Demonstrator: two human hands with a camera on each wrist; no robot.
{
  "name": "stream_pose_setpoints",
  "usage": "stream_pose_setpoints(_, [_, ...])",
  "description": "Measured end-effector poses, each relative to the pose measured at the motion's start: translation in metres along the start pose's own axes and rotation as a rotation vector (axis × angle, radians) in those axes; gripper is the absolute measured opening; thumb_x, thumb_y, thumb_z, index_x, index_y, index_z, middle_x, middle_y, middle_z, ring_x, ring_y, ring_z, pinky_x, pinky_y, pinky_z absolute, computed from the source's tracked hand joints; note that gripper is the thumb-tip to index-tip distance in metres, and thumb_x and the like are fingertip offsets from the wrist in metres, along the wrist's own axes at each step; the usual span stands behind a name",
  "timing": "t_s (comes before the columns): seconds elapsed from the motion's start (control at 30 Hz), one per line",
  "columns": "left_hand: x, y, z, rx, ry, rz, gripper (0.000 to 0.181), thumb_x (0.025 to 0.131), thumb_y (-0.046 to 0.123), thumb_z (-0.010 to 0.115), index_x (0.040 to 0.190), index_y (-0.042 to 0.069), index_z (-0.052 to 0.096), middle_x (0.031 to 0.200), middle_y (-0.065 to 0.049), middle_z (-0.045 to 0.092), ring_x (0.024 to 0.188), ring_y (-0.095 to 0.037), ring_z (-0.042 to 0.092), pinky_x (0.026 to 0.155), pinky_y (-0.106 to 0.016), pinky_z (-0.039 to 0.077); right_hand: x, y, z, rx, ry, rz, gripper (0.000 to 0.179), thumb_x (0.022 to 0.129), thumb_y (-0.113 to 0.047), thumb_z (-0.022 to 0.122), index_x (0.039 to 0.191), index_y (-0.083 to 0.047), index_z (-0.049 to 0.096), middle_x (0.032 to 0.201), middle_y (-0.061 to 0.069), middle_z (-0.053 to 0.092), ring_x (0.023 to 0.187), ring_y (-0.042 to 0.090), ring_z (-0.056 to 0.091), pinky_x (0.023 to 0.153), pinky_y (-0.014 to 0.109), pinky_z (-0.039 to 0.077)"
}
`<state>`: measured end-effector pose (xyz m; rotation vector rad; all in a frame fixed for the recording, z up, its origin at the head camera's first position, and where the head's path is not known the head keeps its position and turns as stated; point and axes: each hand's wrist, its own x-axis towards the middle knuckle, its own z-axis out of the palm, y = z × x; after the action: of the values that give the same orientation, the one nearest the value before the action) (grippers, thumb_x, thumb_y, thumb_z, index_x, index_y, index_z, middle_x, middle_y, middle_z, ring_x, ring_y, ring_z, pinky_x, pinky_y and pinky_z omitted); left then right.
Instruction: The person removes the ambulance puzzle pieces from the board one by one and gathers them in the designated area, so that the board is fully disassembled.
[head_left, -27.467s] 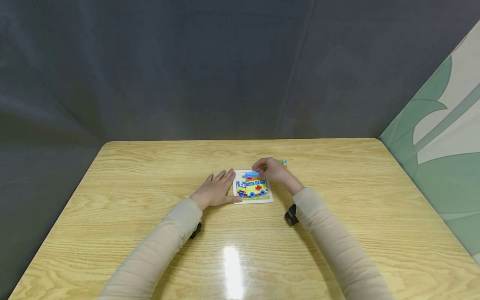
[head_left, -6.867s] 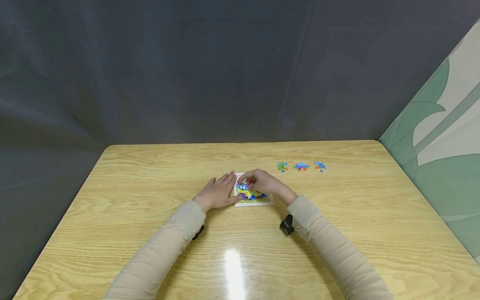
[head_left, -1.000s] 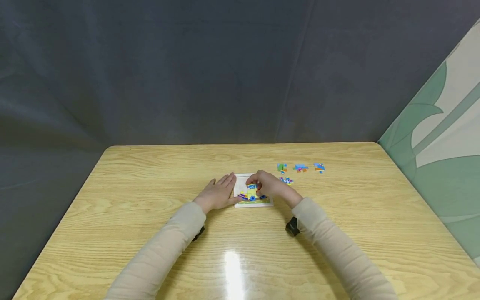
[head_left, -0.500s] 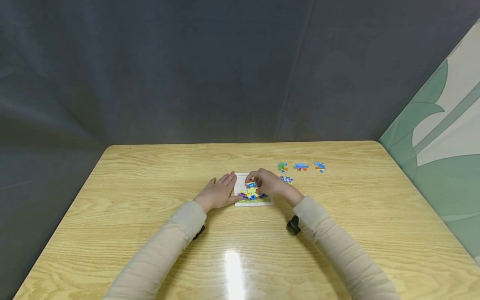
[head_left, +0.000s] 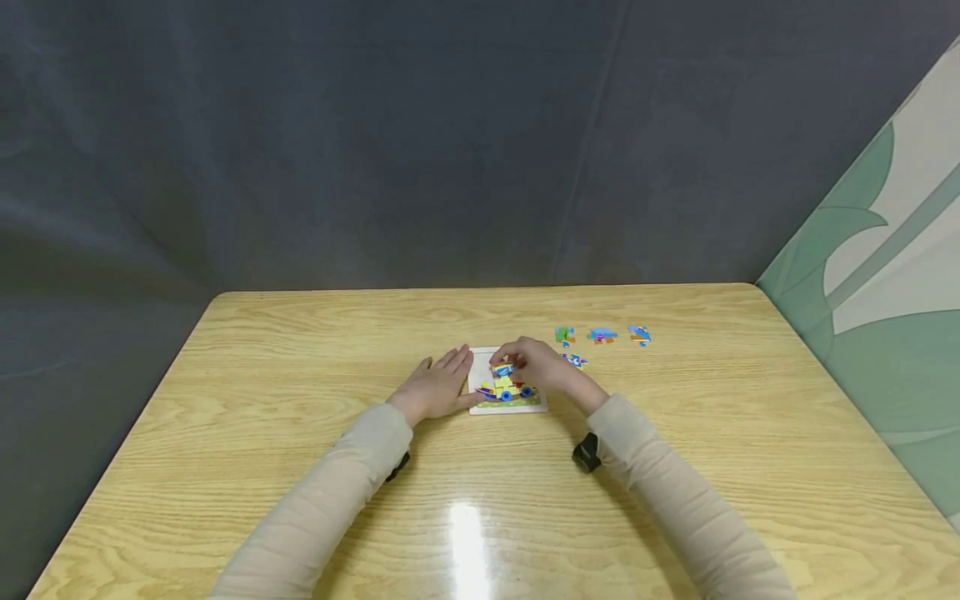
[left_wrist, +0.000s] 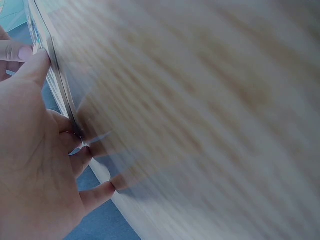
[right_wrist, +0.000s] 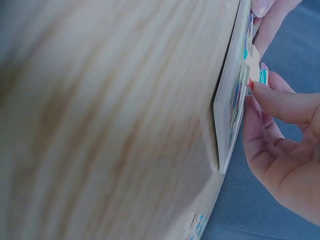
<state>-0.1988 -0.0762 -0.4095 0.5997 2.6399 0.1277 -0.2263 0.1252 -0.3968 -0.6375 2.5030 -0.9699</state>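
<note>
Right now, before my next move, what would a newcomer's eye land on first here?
Probably the white puzzle tray near the middle of the table, with its partly assembled yellow vehicle, between the left hand and the right hand, which pinches a puzzle piece. Then four loose pieces to its right, and the white glare on the wood nearest the camera.

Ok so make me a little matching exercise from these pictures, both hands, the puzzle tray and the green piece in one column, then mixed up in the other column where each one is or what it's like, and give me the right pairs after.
Column one
1. Left hand
2. Right hand
3. Puzzle tray
4. Green piece

Column two
A. Pinching a yellow-and-blue piece over the tray
B. Left end of the row of three loose pieces
C. At the tray's left edge
D. White-rimmed and partly filled

Right pairs: 1-C, 2-A, 3-D, 4-B
</note>
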Motion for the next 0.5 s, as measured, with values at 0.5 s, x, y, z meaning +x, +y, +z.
stream_pose_setpoints(0.5, [-0.0010, 0.0004, -0.0005, -0.005, 0.002, -0.001, 0.081, 0.097, 0.062, 0.032, 0.155, 0.013, 0.005, 0.163, -0.002, 0.000, 0.151, -0.020, 0.007, 0.122, -0.050, 0.013, -0.0065, 0.0000, -0.0063, 0.019, 0.038, 0.078, 0.021, 0.091, -0.005, 0.062, 0.110, 0.000, 0.069, 0.088, 0.012, 0.071, 0.069, 0.010, 0.058, 0.065, 0.021, 0.049])
